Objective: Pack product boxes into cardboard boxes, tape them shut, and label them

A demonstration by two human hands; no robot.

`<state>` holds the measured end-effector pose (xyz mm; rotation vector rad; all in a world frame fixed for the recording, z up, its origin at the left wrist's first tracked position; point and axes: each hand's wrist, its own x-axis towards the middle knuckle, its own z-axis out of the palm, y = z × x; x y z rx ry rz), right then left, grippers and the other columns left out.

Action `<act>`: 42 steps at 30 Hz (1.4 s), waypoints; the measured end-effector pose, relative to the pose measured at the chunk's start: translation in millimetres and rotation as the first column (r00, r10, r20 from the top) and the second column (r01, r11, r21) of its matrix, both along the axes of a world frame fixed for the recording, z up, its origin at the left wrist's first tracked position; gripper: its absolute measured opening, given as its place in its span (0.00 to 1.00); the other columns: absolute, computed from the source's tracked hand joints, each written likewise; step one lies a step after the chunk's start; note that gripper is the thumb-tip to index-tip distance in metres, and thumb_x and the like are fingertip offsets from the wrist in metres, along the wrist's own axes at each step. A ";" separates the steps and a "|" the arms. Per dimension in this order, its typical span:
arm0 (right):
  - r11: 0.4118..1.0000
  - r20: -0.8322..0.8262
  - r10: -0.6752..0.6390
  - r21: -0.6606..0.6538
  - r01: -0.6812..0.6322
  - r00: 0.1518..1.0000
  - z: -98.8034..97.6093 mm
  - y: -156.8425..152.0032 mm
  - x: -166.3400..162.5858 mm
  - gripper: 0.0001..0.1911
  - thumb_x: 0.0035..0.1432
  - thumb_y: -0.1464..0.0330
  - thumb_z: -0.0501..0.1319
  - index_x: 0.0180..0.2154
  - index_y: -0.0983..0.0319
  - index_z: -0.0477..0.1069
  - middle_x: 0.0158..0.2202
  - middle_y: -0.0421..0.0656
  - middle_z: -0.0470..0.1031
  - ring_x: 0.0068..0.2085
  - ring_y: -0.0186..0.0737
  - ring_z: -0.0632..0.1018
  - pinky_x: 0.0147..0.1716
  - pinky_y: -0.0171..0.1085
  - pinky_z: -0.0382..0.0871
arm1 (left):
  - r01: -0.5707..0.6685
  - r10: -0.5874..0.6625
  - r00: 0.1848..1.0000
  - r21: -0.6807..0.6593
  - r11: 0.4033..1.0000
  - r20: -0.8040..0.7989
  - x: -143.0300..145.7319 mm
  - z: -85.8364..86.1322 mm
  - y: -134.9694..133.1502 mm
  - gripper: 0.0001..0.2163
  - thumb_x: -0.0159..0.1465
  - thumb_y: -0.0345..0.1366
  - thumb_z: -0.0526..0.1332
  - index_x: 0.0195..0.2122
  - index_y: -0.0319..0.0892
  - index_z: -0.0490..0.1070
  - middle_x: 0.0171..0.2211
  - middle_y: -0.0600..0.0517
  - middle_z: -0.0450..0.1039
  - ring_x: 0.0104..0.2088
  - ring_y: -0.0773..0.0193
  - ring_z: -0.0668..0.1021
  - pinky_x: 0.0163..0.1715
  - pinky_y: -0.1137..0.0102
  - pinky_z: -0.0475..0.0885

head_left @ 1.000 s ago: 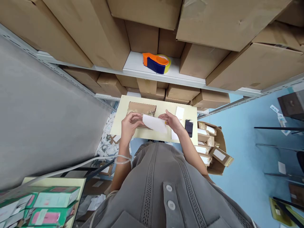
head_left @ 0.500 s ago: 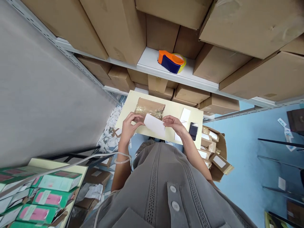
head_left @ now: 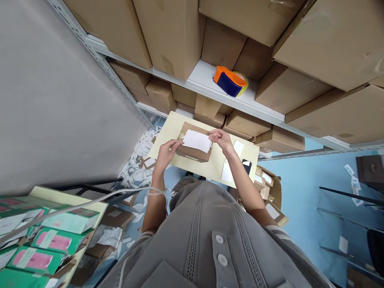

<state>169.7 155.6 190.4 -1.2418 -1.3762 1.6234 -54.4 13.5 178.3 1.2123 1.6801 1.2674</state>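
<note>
A blank white label (head_left: 197,141) is stretched between my two hands, over the top of a taped cardboard box (head_left: 195,154). My left hand (head_left: 168,151) pinches the label's left end. At its right end, the fingers of my right hand (head_left: 221,140) are closed on the corner. I cannot tell whether the label's middle touches the box. The box rests on a small cream table (head_left: 180,167), with clear tape showing at its left and right sides.
White sheets (head_left: 227,171) and a dark phone (head_left: 247,166) lie at the table's right. A carton of small parcels (head_left: 274,188) stands beside it. Ahead, a shelf (head_left: 192,82) holds boxes and an orange-blue tape dispenser (head_left: 230,81). Green boxes (head_left: 51,240) sit lower left; paper scraps (head_left: 135,160) litter the floor.
Both hands have moved the label forward, from in front of the box to over its top. The label now lies flatter. My view has shifted slightly.
</note>
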 end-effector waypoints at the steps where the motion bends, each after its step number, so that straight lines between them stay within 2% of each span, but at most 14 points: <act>1: 1.000 0.011 0.006 0.005 -0.006 1.000 -1.8 3.0 -3.6 0.19 0.34 0.64 0.73 0.32 0.59 0.73 0.27 0.40 0.77 0.34 0.41 0.78 0.41 0.44 0.73 | -0.039 0.039 0.999 -0.001 0.999 -0.022 0.6 -1.5 3.2 0.13 0.65 0.45 0.57 0.38 0.44 0.77 0.36 0.51 0.79 0.34 0.64 0.78 0.41 0.68 0.72; 5: 1.000 0.112 -0.001 0.030 -0.002 0.994 -15.9 10.3 -16.0 0.17 0.35 0.65 0.71 0.31 0.59 0.71 0.30 0.41 0.77 0.36 0.42 0.78 0.42 0.44 0.72 | -0.229 0.222 0.965 -0.036 0.973 -0.137 10.1 -9.2 18.5 0.09 0.59 0.44 0.63 0.31 0.45 0.74 0.32 0.53 0.78 0.32 0.62 0.77 0.37 0.68 0.71; 10: 0.986 0.312 -0.091 0.159 0.042 0.946 -33.0 11.5 -22.0 0.17 0.37 0.66 0.68 0.33 0.59 0.70 0.37 0.42 0.76 0.34 0.38 0.76 0.40 0.41 0.73 | -0.356 0.313 0.916 -0.149 0.922 -0.250 24.9 -19.1 33.4 0.07 0.59 0.41 0.63 0.32 0.45 0.68 0.31 0.53 0.76 0.33 0.60 0.78 0.40 0.65 0.69; 16: 0.958 0.439 -0.109 0.284 -0.023 0.892 -31.7 8.3 -23.9 0.15 0.43 0.72 0.64 0.37 0.61 0.73 0.47 0.47 0.69 0.31 0.37 0.75 0.41 0.42 0.73 | -0.372 0.281 0.874 -0.172 0.912 -0.398 32.4 -19.1 39.2 0.05 0.61 0.37 0.60 0.36 0.45 0.65 0.33 0.52 0.76 0.40 0.54 0.78 0.49 0.58 0.62; 20: 0.948 0.510 -0.100 0.310 -0.074 0.854 -28.2 4.5 -27.8 0.15 0.46 0.75 0.61 0.39 0.63 0.74 0.49 0.49 0.66 0.30 0.37 0.75 0.41 0.43 0.73 | -0.367 0.251 0.852 -0.182 0.912 -0.460 33.7 -20.4 40.1 0.03 0.62 0.36 0.59 0.35 0.45 0.64 0.32 0.50 0.75 0.41 0.51 0.77 0.48 0.57 0.61; 26: 0.910 0.589 -0.121 0.387 -0.148 0.799 -30.6 -4.2 -29.0 0.15 0.51 0.75 0.57 0.42 0.60 0.72 0.48 0.47 0.65 0.31 0.37 0.75 0.40 0.42 0.70 | -0.372 0.259 0.844 -0.165 0.913 -0.469 33.6 -24.2 40.1 0.05 0.61 0.37 0.59 0.36 0.46 0.64 0.31 0.49 0.75 0.41 0.49 0.75 0.48 0.56 0.61; 28: 0.896 0.626 -0.134 0.408 -0.176 0.768 -31.8 -7.9 -29.9 0.14 0.53 0.75 0.56 0.42 0.60 0.72 0.48 0.46 0.65 0.32 0.38 0.75 0.43 0.43 0.69 | -0.379 0.266 0.838 -0.158 0.912 -0.476 32.4 -24.3 39.2 0.06 0.61 0.37 0.60 0.37 0.45 0.64 0.32 0.48 0.74 0.42 0.48 0.75 0.49 0.55 0.61; 30: 0.874 0.667 -0.162 0.439 -0.209 0.727 -32.2 -11.3 -31.3 0.14 0.55 0.75 0.56 0.43 0.59 0.71 0.49 0.47 0.66 0.35 0.40 0.75 0.48 0.46 0.66 | -0.402 0.288 0.815 -0.132 0.906 -0.503 29.2 -24.0 37.4 0.06 0.62 0.37 0.60 0.38 0.45 0.64 0.36 0.46 0.73 0.45 0.47 0.74 0.50 0.55 0.60; 33: 0.819 0.703 -0.252 0.521 -0.240 0.665 -30.6 -13.0 -30.9 0.12 0.58 0.72 0.58 0.45 0.59 0.70 0.52 0.51 0.65 0.49 0.51 0.72 0.53 0.51 0.60 | -0.443 0.316 0.765 -0.103 0.891 -0.562 19.0 -24.2 34.4 0.09 0.61 0.38 0.61 0.40 0.45 0.64 0.44 0.42 0.70 0.50 0.44 0.72 0.51 0.54 0.61; 36: 0.794 0.672 -0.350 0.583 -0.174 0.652 -29.9 -10.3 -23.6 0.18 0.58 0.63 0.63 0.50 0.59 0.68 0.57 0.55 0.61 0.59 0.58 0.64 0.55 0.53 0.57 | -0.422 0.277 0.778 -0.142 0.895 -0.564 4.9 -26.9 35.4 0.14 0.59 0.41 0.65 0.42 0.45 0.64 0.48 0.43 0.68 0.52 0.46 0.72 0.51 0.54 0.63; 38: 0.833 0.616 -0.374 0.551 -0.040 0.693 -33.0 -9.9 -15.7 0.27 0.57 0.55 0.63 0.54 0.59 0.65 0.58 0.55 0.59 0.60 0.57 0.63 0.56 0.52 0.59 | -0.377 0.249 0.830 -0.172 0.910 -0.499 -3.3 -30.1 41.0 0.18 0.58 0.43 0.65 0.45 0.45 0.63 0.50 0.44 0.68 0.50 0.50 0.74 0.50 0.56 0.65; 40: 0.896 0.541 -0.361 0.428 0.120 0.760 -39.5 -14.4 -8.4 0.33 0.57 0.49 0.59 0.59 0.60 0.60 0.59 0.56 0.59 0.60 0.54 0.65 0.56 0.49 0.61 | -0.330 0.234 0.882 -0.181 0.927 -0.410 -8.5 -33.3 50.5 0.21 0.58 0.44 0.65 0.49 0.45 0.62 0.52 0.44 0.68 0.48 0.54 0.76 0.48 0.59 0.66; 42: 0.947 0.465 -0.308 0.232 0.221 0.830 -48.1 -24.5 -4.0 0.39 0.57 0.47 0.56 0.62 0.61 0.53 0.60 0.57 0.58 0.60 0.51 0.67 0.56 0.46 0.63 | -0.290 0.211 0.912 -0.188 0.938 -0.353 -10.3 -35.5 62.4 0.25 0.58 0.46 0.65 0.52 0.45 0.61 0.55 0.44 0.67 0.49 0.55 0.77 0.47 0.61 0.67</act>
